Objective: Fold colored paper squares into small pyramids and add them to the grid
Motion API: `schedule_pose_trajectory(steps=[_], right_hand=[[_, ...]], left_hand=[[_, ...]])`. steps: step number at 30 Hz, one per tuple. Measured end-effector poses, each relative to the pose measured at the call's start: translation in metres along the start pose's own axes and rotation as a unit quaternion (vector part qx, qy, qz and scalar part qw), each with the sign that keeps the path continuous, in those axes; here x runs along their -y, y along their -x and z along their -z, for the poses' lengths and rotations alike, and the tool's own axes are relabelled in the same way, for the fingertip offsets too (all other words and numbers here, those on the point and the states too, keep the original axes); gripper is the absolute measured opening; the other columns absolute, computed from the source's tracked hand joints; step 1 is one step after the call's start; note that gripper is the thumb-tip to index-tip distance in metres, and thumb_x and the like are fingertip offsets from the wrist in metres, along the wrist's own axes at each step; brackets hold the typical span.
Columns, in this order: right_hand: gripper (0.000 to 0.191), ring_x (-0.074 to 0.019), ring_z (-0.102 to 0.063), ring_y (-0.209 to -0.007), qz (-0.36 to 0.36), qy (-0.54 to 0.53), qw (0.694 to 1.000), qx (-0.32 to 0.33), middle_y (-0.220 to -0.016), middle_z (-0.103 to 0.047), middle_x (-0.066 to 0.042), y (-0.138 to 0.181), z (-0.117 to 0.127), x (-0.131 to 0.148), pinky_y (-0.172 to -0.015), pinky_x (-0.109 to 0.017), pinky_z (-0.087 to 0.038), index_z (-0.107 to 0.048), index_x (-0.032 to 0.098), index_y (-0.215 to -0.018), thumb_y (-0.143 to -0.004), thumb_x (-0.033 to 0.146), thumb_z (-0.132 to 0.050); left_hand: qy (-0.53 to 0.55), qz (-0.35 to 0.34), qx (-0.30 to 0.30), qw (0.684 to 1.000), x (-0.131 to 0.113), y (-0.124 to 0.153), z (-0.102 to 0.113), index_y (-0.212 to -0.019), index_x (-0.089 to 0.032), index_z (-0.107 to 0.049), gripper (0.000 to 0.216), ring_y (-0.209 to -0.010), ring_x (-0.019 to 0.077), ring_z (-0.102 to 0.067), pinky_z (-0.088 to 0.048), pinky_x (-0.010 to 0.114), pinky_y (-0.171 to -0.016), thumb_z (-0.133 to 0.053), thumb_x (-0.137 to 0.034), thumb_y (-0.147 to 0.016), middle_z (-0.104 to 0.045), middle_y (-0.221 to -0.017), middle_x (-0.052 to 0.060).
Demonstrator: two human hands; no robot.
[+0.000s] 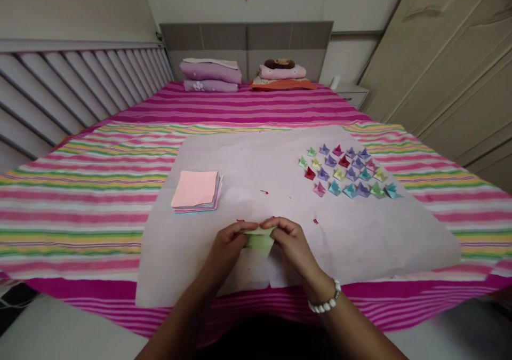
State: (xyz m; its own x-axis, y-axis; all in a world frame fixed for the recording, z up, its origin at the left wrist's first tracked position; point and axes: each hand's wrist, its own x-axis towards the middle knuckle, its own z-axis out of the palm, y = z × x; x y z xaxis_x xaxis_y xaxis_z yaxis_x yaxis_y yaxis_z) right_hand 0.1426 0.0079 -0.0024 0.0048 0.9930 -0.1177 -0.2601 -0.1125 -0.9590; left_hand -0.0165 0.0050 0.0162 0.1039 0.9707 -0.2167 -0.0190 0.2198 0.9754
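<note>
Between both hands is a light green sheet of origami paper [261, 244], partly folded and held above the large pale sheet [240, 162]. My left hand [232, 240] pinches its left side between thumb and forefinger. On the other side, my right hand [291, 240] grips the top right edge, with a white bead bracelet [325, 302] at that wrist. The fingers hide parts of the paper's edges. To the left lies a stack of square coloured paper [196, 188], pink on top. Folded paper boats [351, 174] in several colours stand in rows at the right.
Small red scraps [316, 221] lie on the pale sheet around the hands. A striped bedspread [88, 210] covers the bed beneath. Folded bedding [210, 74] and a pillow pile [282, 73] sit by the headboard [246, 40]. A slatted rail [80, 82] runs along the left.
</note>
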Motion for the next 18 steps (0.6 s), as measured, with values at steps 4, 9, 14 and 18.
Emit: schedule_pose_trajectory(steps=[4,9,14,18], right_hand=[[0.012,-0.0155,-0.06,-0.065,-0.039,-0.113,0.992,0.033,-0.073,-0.069,-0.003,0.002,0.002,0.01,-0.067,-0.03,-0.049,-0.072,0.018,-0.076,-0.069,0.027,-0.071],[0.036,-0.014,-0.062,-0.068,-0.024,-0.135,0.988,0.078,-0.084,-0.07,-0.003,0.004,0.005,0.016,-0.068,-0.028,-0.051,-0.071,0.02,-0.095,-0.063,0.03,-0.082],[0.037,-0.0094,-0.053,-0.051,-0.029,-0.056,0.992,0.107,-0.068,-0.066,0.002,0.004,0.001,0.006,-0.049,-0.022,-0.042,-0.069,0.018,-0.084,-0.053,0.028,-0.087],[0.031,-0.0096,-0.049,-0.044,-0.028,-0.002,0.993,0.115,-0.048,-0.059,0.003,0.005,0.0,0.001,-0.049,-0.024,-0.039,-0.065,0.015,-0.064,-0.062,0.041,-0.081]], left_hand=[[0.166,0.028,0.083,0.982,-0.007,0.001,0.004,-0.092,-0.017,-0.075,0.023,-0.087,0.0177,-0.065,-0.047,0.031,-0.087,-0.072,-0.028,-0.073,-0.074,-0.09,0.007],[0.222,0.041,0.074,0.971,-0.011,0.004,0.001,-0.088,-0.017,-0.075,0.026,-0.082,0.0137,-0.064,-0.047,0.026,-0.084,-0.081,-0.019,-0.063,-0.074,-0.083,0.003],[0.256,0.092,0.026,0.962,-0.008,0.006,-0.01,-0.071,-0.013,-0.072,0.023,-0.07,0.0107,-0.061,-0.048,0.023,-0.075,-0.084,-0.027,-0.058,-0.069,-0.069,0.001],[0.177,0.061,0.003,0.982,-0.006,0.007,-0.009,-0.068,-0.015,-0.07,0.021,-0.057,0.0081,-0.052,-0.042,0.021,-0.06,-0.081,-0.032,-0.062,-0.062,-0.059,-0.003]])
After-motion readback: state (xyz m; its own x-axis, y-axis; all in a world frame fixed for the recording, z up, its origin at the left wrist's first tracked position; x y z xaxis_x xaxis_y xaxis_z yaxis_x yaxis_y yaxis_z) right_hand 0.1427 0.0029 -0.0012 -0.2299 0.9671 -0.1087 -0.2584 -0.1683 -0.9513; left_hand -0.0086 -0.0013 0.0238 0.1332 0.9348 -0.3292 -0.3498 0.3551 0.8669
